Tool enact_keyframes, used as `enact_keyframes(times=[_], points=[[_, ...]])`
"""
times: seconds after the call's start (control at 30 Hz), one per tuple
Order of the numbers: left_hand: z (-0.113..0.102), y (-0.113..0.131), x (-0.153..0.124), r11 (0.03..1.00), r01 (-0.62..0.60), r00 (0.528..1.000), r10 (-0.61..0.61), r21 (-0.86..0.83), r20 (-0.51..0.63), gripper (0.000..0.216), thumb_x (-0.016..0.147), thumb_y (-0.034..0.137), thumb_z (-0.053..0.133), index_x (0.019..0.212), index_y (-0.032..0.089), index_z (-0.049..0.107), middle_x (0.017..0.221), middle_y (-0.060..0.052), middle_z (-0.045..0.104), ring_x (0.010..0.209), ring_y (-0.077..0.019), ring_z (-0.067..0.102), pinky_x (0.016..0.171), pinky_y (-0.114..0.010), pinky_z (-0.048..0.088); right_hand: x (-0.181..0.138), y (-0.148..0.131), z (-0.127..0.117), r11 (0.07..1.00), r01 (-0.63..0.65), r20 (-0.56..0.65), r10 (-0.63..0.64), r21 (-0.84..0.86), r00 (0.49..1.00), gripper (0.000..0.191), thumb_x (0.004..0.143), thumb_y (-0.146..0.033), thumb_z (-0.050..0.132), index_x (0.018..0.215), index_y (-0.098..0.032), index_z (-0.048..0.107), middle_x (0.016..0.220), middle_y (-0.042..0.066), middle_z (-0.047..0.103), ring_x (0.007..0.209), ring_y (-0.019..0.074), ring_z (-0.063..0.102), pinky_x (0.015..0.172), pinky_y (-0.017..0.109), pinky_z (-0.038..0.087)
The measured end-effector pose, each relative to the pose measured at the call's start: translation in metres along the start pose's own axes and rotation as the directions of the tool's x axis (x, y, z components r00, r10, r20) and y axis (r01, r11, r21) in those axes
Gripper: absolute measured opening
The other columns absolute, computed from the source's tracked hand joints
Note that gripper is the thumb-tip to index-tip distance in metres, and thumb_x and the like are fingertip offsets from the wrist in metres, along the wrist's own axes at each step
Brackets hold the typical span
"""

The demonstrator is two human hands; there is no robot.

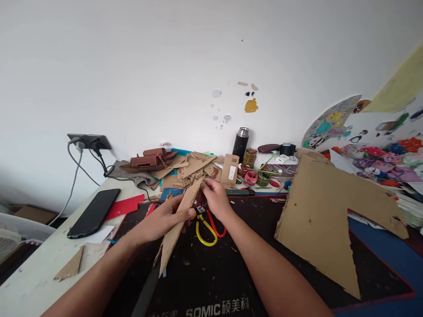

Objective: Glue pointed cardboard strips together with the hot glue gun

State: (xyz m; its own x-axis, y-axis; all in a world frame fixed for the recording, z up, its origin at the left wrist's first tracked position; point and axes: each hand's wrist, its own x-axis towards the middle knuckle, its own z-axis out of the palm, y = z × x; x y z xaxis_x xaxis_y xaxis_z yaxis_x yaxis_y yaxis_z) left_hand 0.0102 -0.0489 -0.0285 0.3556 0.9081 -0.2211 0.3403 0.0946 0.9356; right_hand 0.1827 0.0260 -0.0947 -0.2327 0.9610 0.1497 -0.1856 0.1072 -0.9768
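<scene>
A long, narrow folded cardboard piece (180,220) with pointed ends is held at a slant in front of me. My left hand (167,218) grips its middle, the thumb lying across the upper face. At its far end, my right hand (214,196) has its fingers closed on the tip; the fingertips are partly hidden behind the cardboard. Scissors with yellow and red handles (207,243) lie on the black mat (211,273) just beyond and below my hands. A dark grey flat strip (145,295) lies under the near end of the cardboard.
A large cardboard sheet (317,220) covers the right side. Cardboard scraps (198,165) and a brown model boat (145,164) stand at the back, near paint jars (251,177) and a black flask (241,143). A phone (94,213) and red paper (125,207) lie left.
</scene>
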Motion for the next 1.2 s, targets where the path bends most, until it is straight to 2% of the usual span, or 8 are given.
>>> enact_keyframes(times=[0.1,0.3,0.43,0.57,0.67,0.93,1.1,1.2], points=[[0.0,0.0,0.0,1.0,0.003,1.0,-0.003,0.016,0.021,0.058,0.078,0.073,0.072,0.1,0.02,0.059,0.081,-0.001,0.068,0.073,-0.0213,0.065,0.066,-0.031,0.054,0.0,0.001,-0.001,1.0,-0.01,-0.026,0.01,0.029,1.0,0.05,0.087,-0.073,0.067,0.076,-0.025,0.06,0.053,-0.004,0.057,0.043,0.0171,0.055,0.041,0.029,0.045],[0.002,-0.006,0.001,1.0,0.023,0.999,-0.022,-0.015,0.049,0.061,0.079,0.076,0.07,0.099,0.02,0.057,0.081,0.0,0.067,0.069,-0.0195,0.064,0.065,-0.031,0.053,0.002,0.006,-0.003,0.995,0.044,-0.044,-0.048,-0.09,0.998,0.048,0.094,-0.069,0.061,0.073,-0.025,0.058,0.046,-0.004,0.051,0.04,0.0175,0.053,0.04,0.028,0.04],[0.003,-0.004,0.002,1.0,0.012,0.999,-0.01,-0.028,0.045,0.063,0.077,0.077,0.071,0.1,0.02,0.059,0.08,0.0,0.066,0.07,-0.0201,0.063,0.065,-0.032,0.054,0.002,0.006,-0.002,1.0,0.004,-0.04,-0.005,-0.013,0.999,0.049,0.092,-0.071,0.063,0.075,-0.025,0.058,0.049,-0.005,0.052,0.04,0.0169,0.053,0.039,0.028,0.04],[0.003,-0.002,0.002,0.999,-0.012,1.0,0.013,-0.039,0.023,0.061,0.077,0.076,0.072,0.099,0.02,0.059,0.079,-0.001,0.066,0.072,-0.0213,0.063,0.065,-0.032,0.054,-0.001,0.002,0.002,0.999,-0.028,0.027,0.027,0.033,0.999,0.052,0.087,-0.075,0.065,0.076,-0.025,0.057,0.051,-0.004,0.057,0.04,0.0164,0.053,0.038,0.027,0.04],[0.003,-0.005,0.002,0.999,-0.007,1.0,0.008,-0.048,0.019,0.059,0.078,0.073,0.073,0.099,0.02,0.059,0.08,-0.001,0.067,0.073,-0.0213,0.064,0.066,-0.032,0.054,-0.002,0.0,0.004,0.999,-0.027,0.07,0.029,-0.033,0.997,0.055,0.088,-0.076,0.062,0.07,-0.025,0.054,0.046,-0.004,0.055,0.037,0.0158,0.05,0.036,0.027,0.037],[0.005,-0.012,0.004,0.996,0.034,0.999,-0.032,-0.077,0.036,0.059,0.08,0.068,0.075,0.108,0.019,0.059,0.081,0.0,0.068,0.069,-0.0195,0.064,0.063,-0.03,0.052,-0.001,0.006,0.005,0.988,0.029,-0.023,-0.033,-0.153,0.999,0.052,0.089,-0.071,0.062,0.066,-0.025,0.053,0.046,-0.005,0.049,0.038,0.0152,0.047,0.038,0.027,0.035],[0.005,-0.009,0.003,0.998,0.001,1.0,0.0,-0.07,0.015,0.056,0.079,0.069,0.075,0.099,0.02,0.059,0.08,0.0,0.067,0.07,-0.0199,0.063,0.064,-0.031,0.053,-0.002,0.003,0.007,0.999,-0.031,0.075,0.033,-0.027,0.997,0.055,0.084,-0.078,0.065,0.072,-0.025,0.053,0.049,-0.006,0.05,0.04,0.0149,0.047,0.038,0.026,0.036],[0.004,-0.011,0.004,0.999,-0.007,1.0,0.008,-0.053,0.008,0.055,0.08,0.068,0.074,0.1,0.02,0.06,0.08,0.0,0.067,0.07,-0.0199,0.063,0.065,-0.031,0.052,-0.003,0.003,0.008,0.998,-0.043,0.098,0.046,-0.039,0.994,0.056,0.083,-0.077,0.067,0.07,-0.025,0.052,0.05,-0.005,0.051,0.041,0.0146,0.046,0.04,0.026,0.035]])
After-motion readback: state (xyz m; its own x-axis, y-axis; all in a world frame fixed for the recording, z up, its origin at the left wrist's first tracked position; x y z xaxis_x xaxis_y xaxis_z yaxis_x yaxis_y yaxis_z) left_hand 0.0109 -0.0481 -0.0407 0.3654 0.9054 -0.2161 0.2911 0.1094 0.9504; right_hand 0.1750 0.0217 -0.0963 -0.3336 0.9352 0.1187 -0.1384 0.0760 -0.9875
